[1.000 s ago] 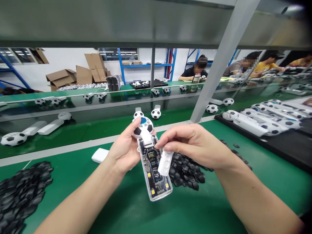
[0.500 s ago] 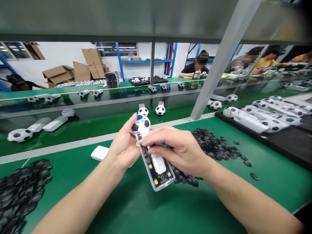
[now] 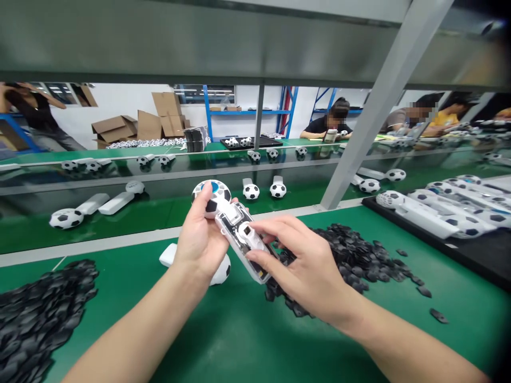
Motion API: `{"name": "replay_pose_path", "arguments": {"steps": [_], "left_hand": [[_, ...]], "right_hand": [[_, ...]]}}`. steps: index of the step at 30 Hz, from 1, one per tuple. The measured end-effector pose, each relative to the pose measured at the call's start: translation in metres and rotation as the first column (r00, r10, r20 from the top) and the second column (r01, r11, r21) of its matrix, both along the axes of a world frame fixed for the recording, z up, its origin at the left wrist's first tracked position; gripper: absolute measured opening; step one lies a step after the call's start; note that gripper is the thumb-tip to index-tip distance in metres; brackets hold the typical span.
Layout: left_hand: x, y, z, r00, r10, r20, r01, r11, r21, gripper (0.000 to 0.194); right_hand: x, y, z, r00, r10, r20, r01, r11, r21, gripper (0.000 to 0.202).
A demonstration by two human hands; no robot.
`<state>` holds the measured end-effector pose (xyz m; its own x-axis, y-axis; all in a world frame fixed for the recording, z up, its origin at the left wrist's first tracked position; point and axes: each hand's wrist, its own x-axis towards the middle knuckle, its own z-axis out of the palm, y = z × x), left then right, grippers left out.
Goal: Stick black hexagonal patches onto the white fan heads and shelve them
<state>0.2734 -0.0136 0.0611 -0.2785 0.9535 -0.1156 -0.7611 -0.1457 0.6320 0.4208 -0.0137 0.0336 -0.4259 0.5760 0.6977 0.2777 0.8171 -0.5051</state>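
Observation:
My left hand (image 3: 202, 236) is closed around a handheld device with a soccer-ball head (image 3: 217, 207), its thumb on the ball beside a blue disc. The device's clear handle (image 3: 235, 242) tilts down to the right and shows a dark circuit board inside. On the handle sits a white piece (image 3: 251, 239) with a small dark square opening. My right hand (image 3: 307, 260) has thumb and fingertips bent against this piece and the handle; its other fingers are partly hidden. Behind my left wrist lies another soccer-ball device (image 3: 167, 254), partly covered.
Black flat pieces lie in a left heap (image 3: 43, 308) and a right heap (image 3: 355, 255). A black tray (image 3: 475, 255) at right holds several soccer-ball devices. More devices stand on the green conveyor (image 3: 191, 205). A slanted metal post (image 3: 383, 106) rises at right; people sit beyond.
The device has tilted, its ball moving left and its handle end rising. My right fingers have moved apart on the white piece, showing its square opening. The view has shifted, and a person at far left now stands.

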Motion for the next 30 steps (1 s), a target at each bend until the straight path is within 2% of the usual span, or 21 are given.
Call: {"name": "replay_pose_path", "arguments": {"steps": [2, 7, 10, 12, 15, 17, 19, 20, 21, 24, 26, 28, 30], "left_hand": [[0.002, -0.003, 0.000, 0.998, 0.060, -0.025, -0.059, 0.997, 0.051, 0.016], [0.008, -0.015, 0.001, 0.977, 0.185, -0.108, -0.164, 0.970, 0.181, 0.029], [0.010, -0.022, 0.002, 0.966, 0.223, -0.131, -0.186, 0.951, 0.246, 0.027], [0.011, -0.026, 0.004, 0.967, 0.217, -0.131, -0.180, 0.953, 0.244, 0.024], [0.011, -0.027, 0.006, 0.974, 0.192, -0.120, -0.157, 0.954, 0.254, 0.021], [0.010, -0.026, 0.006, 0.978, 0.166, -0.123, -0.128, 0.955, 0.268, 0.022], [0.009, -0.024, 0.004, 0.982, 0.124, -0.145, -0.086, 0.967, 0.241, 0.027], [0.009, -0.024, 0.003, 0.982, 0.093, -0.167, -0.055, 0.974, 0.219, 0.032], [0.010, -0.023, 0.001, 0.978, 0.065, -0.198, -0.023, 0.978, 0.207, 0.038], [0.015, -0.023, -0.005, 0.943, -0.039, -0.332, 0.115, 0.971, 0.211, 0.057], [0.018, -0.023, -0.008, 0.906, -0.130, -0.403, 0.224, 0.954, 0.197, 0.060], [0.020, -0.024, -0.009, 0.889, -0.183, -0.419, 0.275, 0.947, 0.169, 0.055], [0.019, -0.024, -0.007, 0.902, -0.168, -0.398, 0.244, 0.958, 0.149, 0.049]], "right_hand": [[-0.002, -0.001, -0.001, 1.000, -0.024, -0.001, 0.024, 0.998, -0.054, 0.029], [-0.004, -0.001, -0.001, 0.998, -0.053, -0.042, 0.046, 0.987, -0.154, 0.023], [-0.004, -0.001, 0.001, 0.997, -0.038, -0.072, 0.022, 0.976, -0.215, 0.018], [-0.003, 0.002, 0.002, 0.997, -0.026, -0.079, 0.000, 0.949, -0.314, 0.018], [-0.001, 0.010, 0.003, 0.989, 0.008, -0.146, -0.083, 0.854, -0.513, 0.040], [-0.001, 0.013, 0.004, 0.961, 0.132, -0.243, -0.259, 0.737, -0.624, 0.055], [-0.001, 0.013, 0.004, 0.903, 0.273, -0.333, -0.430, 0.608, -0.667, 0.053], [-0.002, 0.012, 0.004, 0.881, 0.313, -0.354, -0.473, 0.577, -0.666, 0.047], [-0.003, 0.010, 0.004, 0.873, 0.326, -0.363, -0.488, 0.579, -0.653, 0.043], [-0.005, 0.004, 0.004, 0.883, 0.279, -0.378, -0.459, 0.684, -0.568, 0.040], [-0.005, 0.002, 0.003, 0.884, 0.242, -0.400, -0.440, 0.723, -0.533, 0.041], [-0.004, 0.001, 0.004, 0.882, 0.208, -0.424, -0.428, 0.730, -0.532, 0.047], [-0.002, 0.000, 0.005, 0.885, 0.209, -0.415, -0.432, 0.701, -0.568, 0.055]]}}
